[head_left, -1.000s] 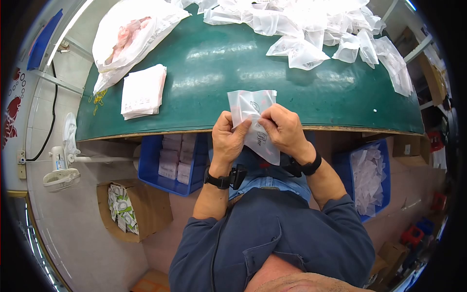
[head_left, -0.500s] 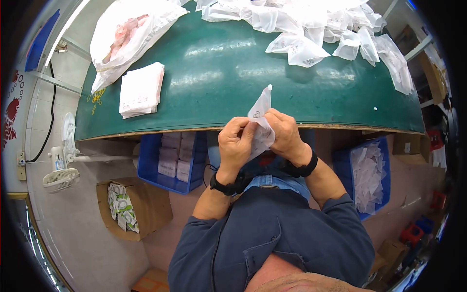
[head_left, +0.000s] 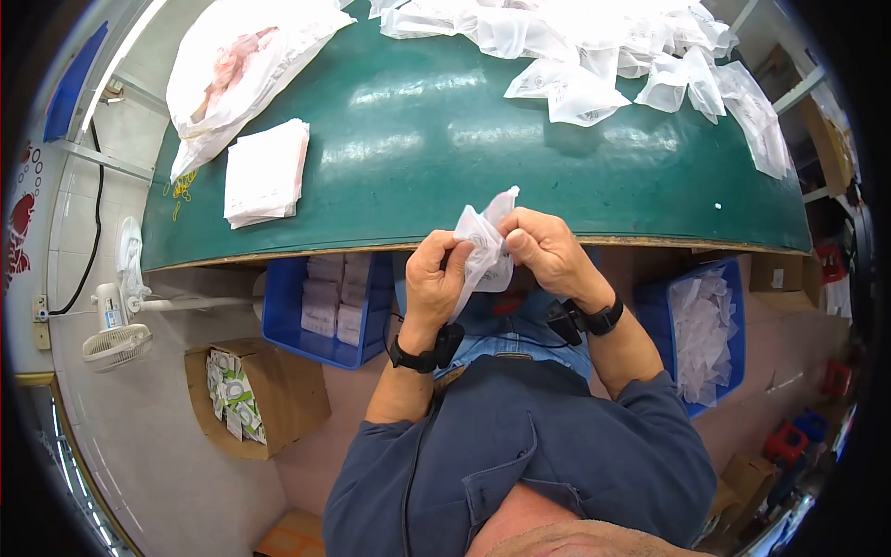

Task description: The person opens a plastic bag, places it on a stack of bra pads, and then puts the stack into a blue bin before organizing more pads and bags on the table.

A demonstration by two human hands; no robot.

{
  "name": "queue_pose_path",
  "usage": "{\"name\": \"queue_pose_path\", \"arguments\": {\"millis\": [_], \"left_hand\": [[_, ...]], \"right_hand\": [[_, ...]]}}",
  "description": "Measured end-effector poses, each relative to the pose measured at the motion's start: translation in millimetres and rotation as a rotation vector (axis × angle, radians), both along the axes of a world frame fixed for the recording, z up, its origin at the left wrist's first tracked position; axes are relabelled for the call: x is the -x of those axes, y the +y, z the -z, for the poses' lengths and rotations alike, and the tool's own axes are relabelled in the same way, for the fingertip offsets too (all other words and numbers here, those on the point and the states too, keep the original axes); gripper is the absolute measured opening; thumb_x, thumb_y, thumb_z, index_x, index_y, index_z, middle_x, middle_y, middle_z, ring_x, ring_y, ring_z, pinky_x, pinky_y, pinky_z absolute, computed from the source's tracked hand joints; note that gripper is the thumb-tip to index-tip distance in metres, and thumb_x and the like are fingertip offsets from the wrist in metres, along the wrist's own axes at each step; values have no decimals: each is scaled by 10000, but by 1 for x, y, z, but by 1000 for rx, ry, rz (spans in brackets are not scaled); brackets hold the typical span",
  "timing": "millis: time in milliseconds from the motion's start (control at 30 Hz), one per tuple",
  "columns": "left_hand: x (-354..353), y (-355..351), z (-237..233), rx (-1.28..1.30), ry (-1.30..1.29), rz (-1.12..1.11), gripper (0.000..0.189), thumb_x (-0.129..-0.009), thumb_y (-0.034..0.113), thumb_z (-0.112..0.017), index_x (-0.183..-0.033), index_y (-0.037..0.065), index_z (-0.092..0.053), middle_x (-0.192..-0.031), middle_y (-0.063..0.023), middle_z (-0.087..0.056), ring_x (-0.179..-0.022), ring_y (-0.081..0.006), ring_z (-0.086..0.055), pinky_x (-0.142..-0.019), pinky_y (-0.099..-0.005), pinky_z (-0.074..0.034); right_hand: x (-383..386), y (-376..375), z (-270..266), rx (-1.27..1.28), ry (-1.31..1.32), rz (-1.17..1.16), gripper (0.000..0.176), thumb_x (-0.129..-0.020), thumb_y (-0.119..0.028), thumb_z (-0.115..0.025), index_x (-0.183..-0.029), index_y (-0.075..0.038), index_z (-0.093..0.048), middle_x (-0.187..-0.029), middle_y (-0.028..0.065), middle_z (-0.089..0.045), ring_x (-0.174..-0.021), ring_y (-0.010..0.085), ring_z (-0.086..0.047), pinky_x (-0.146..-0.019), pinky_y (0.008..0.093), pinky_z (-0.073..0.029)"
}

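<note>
A frosted plastic bag point(head_left: 484, 247) with dark print is held up at the near edge of the green table point(head_left: 399, 176). My left hand point(head_left: 434, 276) pinches its left side between thumb and fingers. On the other side, my right hand point(head_left: 546, 249) is closed on the bag's right edge, with thumb and forefinger together. The bag's narrow white tip pokes up beyond my fingers, and its lower part hangs between my hands. Farther away on the table lies a heap of similar frosted bags point(head_left: 568, 91). A neat stack of flat white packets point(head_left: 266, 174) rests to the left.
A large white sack point(head_left: 278, 60) with pinkish contents lies at the back left, near yellow rubber bands point(head_left: 182, 188). Below the table stand a blue bin of packets point(head_left: 280, 311), a blue bin of frosted bags point(head_left: 740, 348) and a cardboard box point(head_left: 302, 395). A fan point(head_left: 116, 343) is at left.
My hands have moved slightly apart, the right one turning outward. The bag has shifted a little down and left, and more of its middle shows between my fingers.
</note>
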State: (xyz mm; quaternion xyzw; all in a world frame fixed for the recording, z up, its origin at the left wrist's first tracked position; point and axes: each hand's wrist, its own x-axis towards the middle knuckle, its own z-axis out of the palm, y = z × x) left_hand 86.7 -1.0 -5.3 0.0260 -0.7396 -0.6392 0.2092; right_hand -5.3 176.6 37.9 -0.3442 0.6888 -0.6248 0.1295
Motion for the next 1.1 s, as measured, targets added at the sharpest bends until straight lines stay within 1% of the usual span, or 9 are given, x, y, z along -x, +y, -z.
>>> {"name": "queue_pose_path", "arguments": {"millis": [67, 167, 233, 333, 433, 600, 700, 1033, 1100], "left_hand": [[1, 2, -4, 82, 36, -3, 73, -980, 75, -676, -973, 3, -671, -844, -27, -635, -738, -123, -577, -675, -259, -472], [-3, -4, -5, 104, 6, -134, 75, -982, 82, -675, -980, 7, -673, -847, -24, -635, -750, -120, -576, -683, -253, -469], [-9, -8, -2, 117, -18, -199, 76, -984, 85, -675, -984, 9, -674, -849, -22, -635, -757, -119, -576, -687, -251, -468], [-10, -14, 12, -103, -19, -17, 102, -993, 117, -675, -1002, 15, -676, -865, -16, -636, -785, -108, -573, -705, -241, -465], [-4, -13, -11, -147, -63, 97, 126, -998, 138, -676, -1014, 14, -674, -883, -13, -638, -801, -99, -569, -719, -238, -466], [-5, -12, 2, -130, -138, 176, 148, -1002, 160, -677, -1021, 13, -666, -895, -15, -632, -805, -102, -571, -729, -244, -470], [-3, -3, 8, -100, -22, 106, 145, -1017, 161, -658, -1037, 17, -655, -909, -4, -628, -823, -78, -560, -741, -227, -464], [-9, -7, 2, 130, 107, -166, 130, -1036, 145, -624, -1044, 16, -642, -893, -4, -616, -796, -63, -529, -714, -220, -445], [-9, -12, 15, -90, 45, -74, 130, -1038, 144, -617, -1056, 16, -637, -898, -4, -619, -793, -65, -530, -716, -221, -447]], "right_hand": [[-1, -1, 3, 26, -123, -33, 228, -980, -193, -668, -887, 5, -602, -714, 88, -545, -646, 193, -520, -603, 323, -426], [-7, -7, 10, -51, 268, 40, 241, -969, -194, -672, -834, -10, -593, -727, 129, -545, -626, 269, -532, -586, 387, -433], [-9, 5, 7, -54, 242, 82, 228, -960, -177, -679, -831, -10, -591, -722, 127, -544, -620, 271, -527, -579, 388, -429], [-4, 13, 6, -56, 216, 150, 206, -943, -142, -694, -827, -11, -587, -712, 124, -542, -609, 276, -518, -566, 390, -420], [-2, 10, 16, -16, 379, 21, 187, -920, -113, -717, -830, -7, -591, -713, 117, -550, -602, 265, -520, -553, 373, -419], [-10, 5, 12, -2, 270, 9, 196, -919, -141, -726, -837, -20, -596, -686, 109, -527, -583, 253, -494, -549, 356, -415], [-10, 11, 13, -10, -48, -50, 224, -924, -156, -726, -803, -25, -592, -651, 105, -491, -571, 235, -465, -547, 341, -412], [-27, 10, 27, -48, 139, -13, 309, -984, -180, -667, -750, -19, -544, -658, 64, -484, -598, 175, -452, -554, 326, -401], [-22, 21, 24, -39, 149, 92, 309, -981, -170, -669, -742, -28, -534, -646, 71, -454, -590, 195, -458, -549, 338, -388]]}}
